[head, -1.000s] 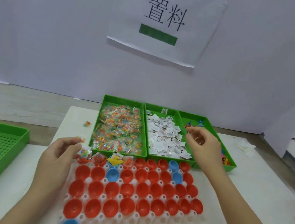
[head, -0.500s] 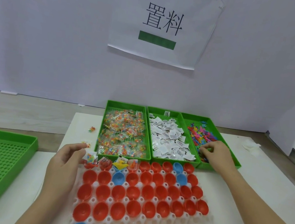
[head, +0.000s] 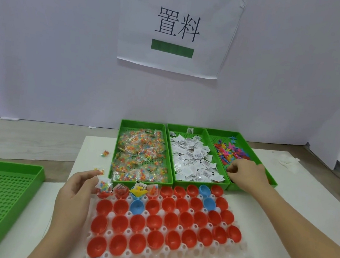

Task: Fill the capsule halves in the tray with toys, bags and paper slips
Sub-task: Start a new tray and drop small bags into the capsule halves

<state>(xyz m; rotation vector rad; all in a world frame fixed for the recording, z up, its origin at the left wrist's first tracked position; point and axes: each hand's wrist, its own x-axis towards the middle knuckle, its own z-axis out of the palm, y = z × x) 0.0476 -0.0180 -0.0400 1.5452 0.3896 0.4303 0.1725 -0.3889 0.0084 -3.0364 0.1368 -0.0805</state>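
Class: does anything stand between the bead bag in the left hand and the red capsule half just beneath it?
Nothing visible does. The left hand pinches the bead bag right over that red capsule half, with no gap showing between them.

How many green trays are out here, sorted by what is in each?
Tray of small bead bags: 1
Tray of paper slips: 1
Tray of colourful toys: 1
Perforated tray at the left, only partly in view: 1
Total: 4
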